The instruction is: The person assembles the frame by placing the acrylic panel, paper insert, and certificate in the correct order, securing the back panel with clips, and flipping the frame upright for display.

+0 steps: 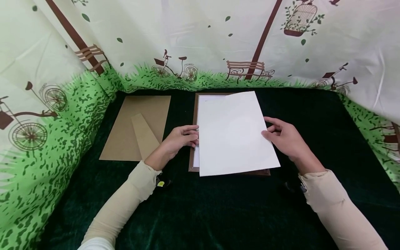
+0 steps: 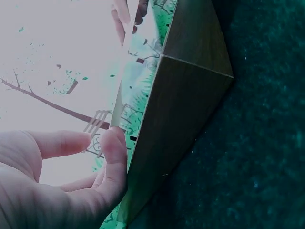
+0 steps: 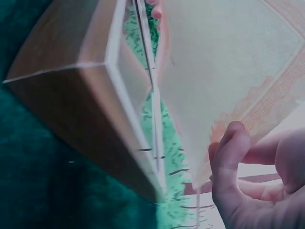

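The sheet [image 1: 234, 135] slants between the hands, above the frame [image 1: 195, 111]. The right hand [image 1: 287, 140] pinches its right edge; the left hand [image 1: 178, 140], fingers bent, is at its left edge, whether gripping I cannot tell. The board [image 1: 150, 107] lies left.

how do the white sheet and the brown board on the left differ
The white sheet shows a plain white upper face; the brown board is tan-brown with a narrow strip across it. The white sheet is over the brown frame, its right edge in the right hand, while the brown board lies on the dark cloth. Both are thin, flat and four-sided.
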Demonstrator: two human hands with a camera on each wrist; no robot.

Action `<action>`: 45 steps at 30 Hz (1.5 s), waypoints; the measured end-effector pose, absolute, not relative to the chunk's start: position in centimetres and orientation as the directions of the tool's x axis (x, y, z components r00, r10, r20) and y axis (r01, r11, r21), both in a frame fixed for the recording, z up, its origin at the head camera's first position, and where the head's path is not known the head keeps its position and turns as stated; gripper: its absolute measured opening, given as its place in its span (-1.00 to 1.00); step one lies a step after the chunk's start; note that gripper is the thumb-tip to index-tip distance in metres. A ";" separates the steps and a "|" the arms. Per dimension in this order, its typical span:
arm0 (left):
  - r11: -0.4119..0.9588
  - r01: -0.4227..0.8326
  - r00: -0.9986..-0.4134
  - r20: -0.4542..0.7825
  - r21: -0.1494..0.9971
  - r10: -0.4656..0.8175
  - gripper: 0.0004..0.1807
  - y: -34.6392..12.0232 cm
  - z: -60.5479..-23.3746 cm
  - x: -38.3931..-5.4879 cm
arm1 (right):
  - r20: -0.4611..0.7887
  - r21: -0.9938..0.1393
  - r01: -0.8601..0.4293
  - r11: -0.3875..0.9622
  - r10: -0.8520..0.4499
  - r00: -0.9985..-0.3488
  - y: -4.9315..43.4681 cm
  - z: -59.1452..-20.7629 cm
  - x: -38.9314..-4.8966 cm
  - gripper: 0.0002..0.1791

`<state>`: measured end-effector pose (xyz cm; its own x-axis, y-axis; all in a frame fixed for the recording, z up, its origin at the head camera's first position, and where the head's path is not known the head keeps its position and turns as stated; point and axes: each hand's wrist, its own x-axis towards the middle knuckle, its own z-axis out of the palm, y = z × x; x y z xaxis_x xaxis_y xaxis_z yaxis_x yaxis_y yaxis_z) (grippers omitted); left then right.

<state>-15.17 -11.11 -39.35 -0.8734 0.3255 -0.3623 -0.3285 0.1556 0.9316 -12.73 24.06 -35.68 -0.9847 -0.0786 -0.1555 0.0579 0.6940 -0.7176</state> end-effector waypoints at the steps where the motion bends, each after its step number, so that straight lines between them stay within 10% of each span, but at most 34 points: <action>1: 0.155 -0.336 -0.870 -0.369 0.929 0.327 -0.50 -11.1 -39.3 -15.2 | -0.165 -0.723 0.069 0.688 -0.075 -0.983 24.1 -35.8 -12.8 -0.34; 32: 0.250 -0.254 -0.891 -0.326 0.934 0.315 -0.43 -11.1 -39.2 -15.1 | -0.313 -0.851 0.072 0.520 -0.393 -0.865 24.7 -37.6 -13.9 -0.17; 45: 0.246 -0.264 -0.896 -0.332 0.932 0.296 -0.47 -10.9 -39.1 -14.8 | -0.283 -0.750 0.101 0.653 -0.179 -0.942 24.5 -38.0 -14.0 -0.21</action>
<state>-14.85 -10.90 -39.15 -0.8955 0.2962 -0.3321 -0.2643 0.2463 0.9325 -13.99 24.49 -38.00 -0.9423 -0.1790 -0.2828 0.1010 0.6534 -0.7502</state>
